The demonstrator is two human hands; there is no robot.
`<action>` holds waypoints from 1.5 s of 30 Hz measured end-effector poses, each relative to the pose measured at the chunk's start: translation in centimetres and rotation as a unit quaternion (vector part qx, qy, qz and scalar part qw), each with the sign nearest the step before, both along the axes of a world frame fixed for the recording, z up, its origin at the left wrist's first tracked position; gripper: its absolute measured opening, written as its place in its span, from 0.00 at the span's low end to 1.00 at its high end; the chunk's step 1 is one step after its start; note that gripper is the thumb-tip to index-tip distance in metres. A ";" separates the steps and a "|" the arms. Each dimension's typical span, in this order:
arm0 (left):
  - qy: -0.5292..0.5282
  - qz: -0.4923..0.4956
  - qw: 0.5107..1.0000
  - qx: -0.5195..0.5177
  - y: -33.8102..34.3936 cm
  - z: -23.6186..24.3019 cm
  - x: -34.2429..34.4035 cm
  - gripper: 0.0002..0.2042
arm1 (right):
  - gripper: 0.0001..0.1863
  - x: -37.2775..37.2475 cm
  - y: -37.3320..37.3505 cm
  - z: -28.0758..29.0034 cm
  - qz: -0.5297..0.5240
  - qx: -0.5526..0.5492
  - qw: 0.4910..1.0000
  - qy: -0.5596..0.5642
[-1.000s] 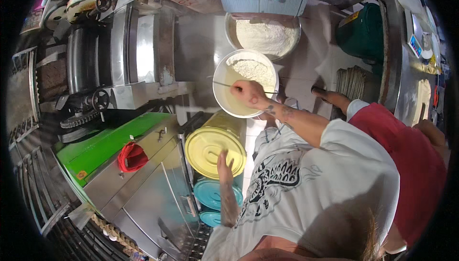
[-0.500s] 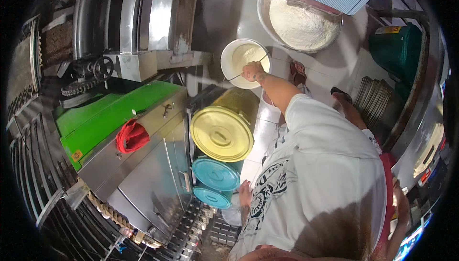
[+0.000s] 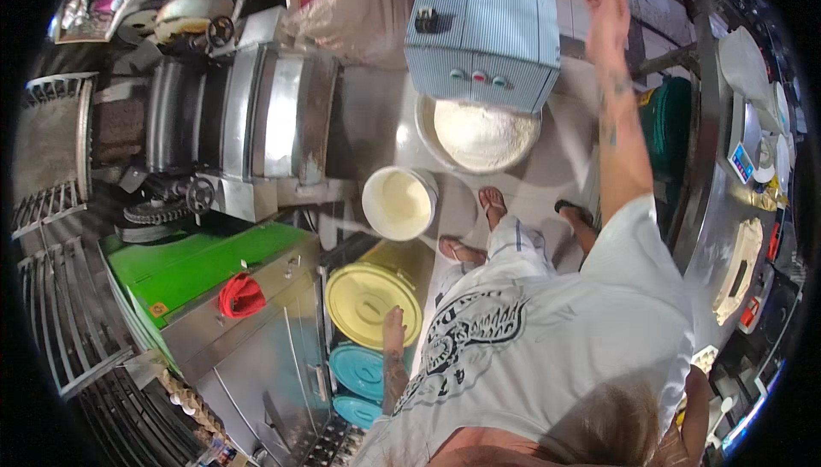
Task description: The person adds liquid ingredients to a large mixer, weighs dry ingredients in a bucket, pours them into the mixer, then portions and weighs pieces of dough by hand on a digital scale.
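- Roller machine (image 3: pixel 248 116): the bulkiest thing, well to the left of the right hand (image 3: pixel 607 1)
- Blue striped box (image 3: pixel 481 31): just left of the right hand, apart from it in this view, buttons on its near face
- Yellow bin (image 3: pixel 351 317): lidded, behind the left hand (image 3: pixel 393 326); contact cannot be told
- Wide bowl (image 3: pixel 425 127): left of the right hand and nearer the body, partly under the box; plenty of white powder (image 3: pixel 479 138) is left in it
- White bucket (image 3: pixel 374 202): ahead of the left hand, set down, untouched, with pale contents already inside
- Right hand: raised and blurred, nothing seen in it; whether its fingers are curled cannot be told
- Left hand: empty, fingers extended
- Writing: dark lettering on the shirt (image 3: pixel 590 317) between the hands; a small orange label (image 3: pixel 158 309) far left of the left hand
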State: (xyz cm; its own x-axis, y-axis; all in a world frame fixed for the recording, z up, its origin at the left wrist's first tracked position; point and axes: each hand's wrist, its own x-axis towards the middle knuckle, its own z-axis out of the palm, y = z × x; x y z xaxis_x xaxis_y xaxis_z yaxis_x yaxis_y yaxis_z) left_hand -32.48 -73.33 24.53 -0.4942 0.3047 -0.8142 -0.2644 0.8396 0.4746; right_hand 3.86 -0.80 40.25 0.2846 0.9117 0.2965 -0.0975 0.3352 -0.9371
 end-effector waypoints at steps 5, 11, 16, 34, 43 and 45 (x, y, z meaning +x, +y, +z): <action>0.033 -0.077 0.995 0.045 6.1 2.8 -3.5 0.24 | 0.46 3.0 17.8 -0.2 -0.006 -0.223 0.970 0.097; 0.078 -0.091 0.991 0.054 8.5 3.8 -4.8 0.25 | 0.50 1.0 20.5 -5.5 0.004 -0.187 0.982 -0.005; 0.054 -0.057 0.997 0.006 10.5 6.8 -3.6 0.23 | 0.40 -2.6 11.6 -5.4 0.079 -0.243 0.957 0.135; 0.544 -0.574 0.517 0.329 57.2 9.6 5.1 0.33 | 0.30 -5.2 -24.9 -36.1 -0.021 -0.382 0.906 0.182; 0.559 -0.551 0.508 0.355 58.9 6.4 6.9 0.28 | 0.21 4.4 -28.9 -24.9 0.076 -0.547 0.830 0.073; 0.580 -0.536 0.504 0.351 58.9 6.4 6.0 0.28 | 0.16 7.4 -29.2 -23.0 0.021 -0.531 0.841 0.100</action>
State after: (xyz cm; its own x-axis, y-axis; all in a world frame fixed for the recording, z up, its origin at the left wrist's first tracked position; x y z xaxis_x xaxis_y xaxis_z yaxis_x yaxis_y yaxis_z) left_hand -26.47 -14.46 30.90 0.2395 0.9145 0.3260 0.9588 -0.2755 0.0686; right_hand 11.24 -30.02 17.29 0.1921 0.6435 -0.7409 -0.2801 -0.6876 -0.6698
